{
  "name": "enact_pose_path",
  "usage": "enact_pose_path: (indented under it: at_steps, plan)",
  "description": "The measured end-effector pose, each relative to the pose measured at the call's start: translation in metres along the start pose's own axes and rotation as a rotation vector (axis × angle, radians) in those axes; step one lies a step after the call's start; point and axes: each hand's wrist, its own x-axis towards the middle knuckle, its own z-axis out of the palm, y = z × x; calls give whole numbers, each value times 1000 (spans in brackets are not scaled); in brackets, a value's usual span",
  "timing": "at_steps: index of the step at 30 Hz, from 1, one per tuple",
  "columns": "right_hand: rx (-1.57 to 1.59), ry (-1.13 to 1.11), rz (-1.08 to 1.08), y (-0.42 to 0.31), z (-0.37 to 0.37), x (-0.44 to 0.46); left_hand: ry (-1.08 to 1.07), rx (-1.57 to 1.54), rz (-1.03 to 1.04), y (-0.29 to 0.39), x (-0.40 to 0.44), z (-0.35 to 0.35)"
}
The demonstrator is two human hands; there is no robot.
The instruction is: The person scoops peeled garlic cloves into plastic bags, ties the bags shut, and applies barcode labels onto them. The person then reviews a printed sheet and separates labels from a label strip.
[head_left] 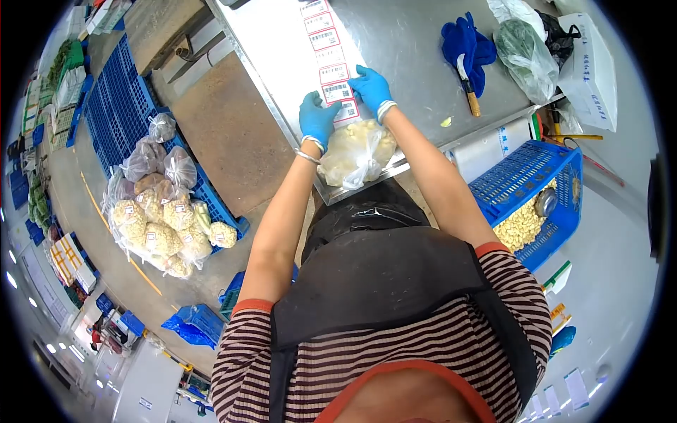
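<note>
While a knotted plastic bag (347,154) lay nearer me, my gloved left hand (317,120) and right hand (372,87) curled at the label strip (329,56); I couldn't tell whether they pinched it.

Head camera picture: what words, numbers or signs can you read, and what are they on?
None can be read clearly.
Label strip: print and barcodes, too small.
White box, upper right: blue characters, too blurred.
Stickers on bagged packs: too small.
White panel beside the blue crate: blue characters, too small.
Lower-left label: too small.
</note>
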Motion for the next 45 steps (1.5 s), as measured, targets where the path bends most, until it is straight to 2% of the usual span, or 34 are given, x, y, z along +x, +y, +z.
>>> enact_pose_path:
  at_steps: [1, 3, 5, 6, 9, 12, 13, 17, 20, 22, 24, 25, 26, 28, 30, 34, 35, 36, 37, 38, 39, 40, 43, 45]
  plan:
    - [108, -47, 33, -5, -7, -5, -23, -86, -19, -3, 1, 0]
    - [280, -137, 56, -15, -21, -17, -254, -278, -188, -6, 0, -7]
    - [236, -103, 98, -16, -28, -21, -460, -482, -355, -13, 2, -10]
    - [214, -88, 116, -21, -28, -24, -452, -490, -378, -9, -1, -11]
    - [-593, 276, -427, -33, -26, -46, -429, -492, -403, 1, -7, -11]
    - [-1052, -137, -780, -49, -24, -57, -430, -414, -328, 13, -12, -12]
    - [-1131, -125, -936, -45, -19, -60, -444, -362, -292, 26, -15, -16]
    - [-1275, -266, -824, -47, -12, -59, -390, -256, -131, 14, -18, -10]
    - [-892, -286, -502, -43, -18, -55, -418, -241, -72, -2, -17, -11]
    - [-388, 40, -363, -21, -28, -39, -423, -184, -109, -6, -16, -14]
    - [-92, 281, -252, -7, -62, -14, -382, -175, -200, 0, -20, -24]
    - [58, 358, -216, -5, -82, -12, -271, -9, -18, -19, -23, -27]
    - [85, 370, -223, -11, -95, -24, -209, 212, 139, -5, -37, -38]
    - [32, 356, -261, -27, -111, -64, -84, 650, 464, 59, -82, -74]
    - [-133, 297, -315, -32, -119, -107, -275, 577, 527, 92, -121, -89]
    - [-201, 236, -340, -26, -100, -165, -445, 136, 516, 81, -143, -61]
    - [-215, 247, -354, -26, -93, -173, -598, -173, 0, 65, -125, -55]
    - [-233, 259, -366, -26, -86, -181, -568, -9, 80, 68, -103, -51]
    - [-354, 294, -470, -31, -79, -188, -467, -220, -184, 59, -78, -40]
    - [-442, 267, -599, -33, -73, -195, -493, -388, -234, 41, -52, -33]
    - [-526, 238, -731, -35, -66, -199, -461, -410, -378, 39, -34, -30]
    - [-608, 208, -862, -35, -60, -201, -464, -397, -377, 39, -23, -28]
    - [-904, 0, -1065, 7, -34, -200, -471, -346, -434, 22, -2, -23]
    - [-1094, -100, -1009, 42, -30, -204, -493, -309, -470, 2, 8, -20]
